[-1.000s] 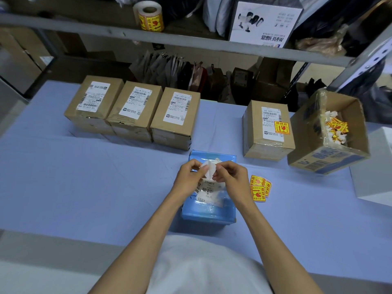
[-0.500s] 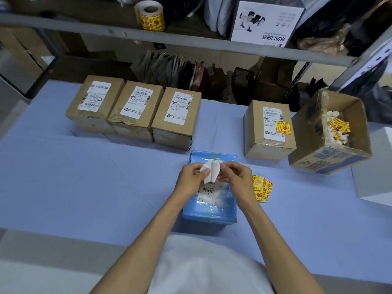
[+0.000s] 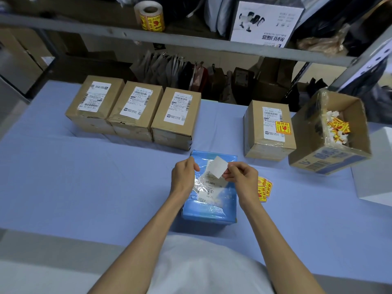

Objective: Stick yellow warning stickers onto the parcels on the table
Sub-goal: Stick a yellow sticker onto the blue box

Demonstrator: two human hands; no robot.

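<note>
1. Head view, nearest zone: a white garment [image 3: 203, 270] fills the bottom centre, and two bare forearms extend from it toward 12 o'clock over the blue table cover [image 3: 84, 187].
2. Blue parcel [image 3: 212, 206]: lies flat on the table at the centre, directly in front of the person. A white shipping label [image 3: 210, 188] under clear film sits on its top face.
3. Left hand [image 3: 183, 177]: held over the left edge of the blue parcel, fingers curled with thumb and forefinger pinched together. What they pinch cannot be told.
4. Right hand [image 3: 244, 177]: held over the right part of the blue parcel, thumb and forefinger closed on the corner of a white paper square [image 3: 218, 167]. The square is raised above the parcel, tilted, white face toward the camera.
5. Loose yellow warning stickers [image 3: 264, 188]: a small overlapping stack on the table at 3 o'clock of the right hand, just beside the wrist.
6. Open cardboard box [image 3: 331, 158]: at 2 o'clock, tipped on its side, containing yellow stickers and crumpled white backing [image 3: 337, 129].
7. Labelled brown parcel [image 3: 268, 132]: at 1 o'clock, beside the open box. A yellow warning sticker [image 3: 282, 127] is fixed on the right edge of its white label.
8. Three brown parcels: in a touching row at 10 to 11 o'clock, left [image 3: 93, 107], middle [image 3: 135, 112], right [image 3: 175, 119]. Each carries a white label only.
9. Sticker roll [image 3: 151, 16]: stands on the shelf at 11 o'clock, far zone. A white barcode scanner carton [image 3: 265, 20] stands on the same shelf at 1 o'clock.
</note>
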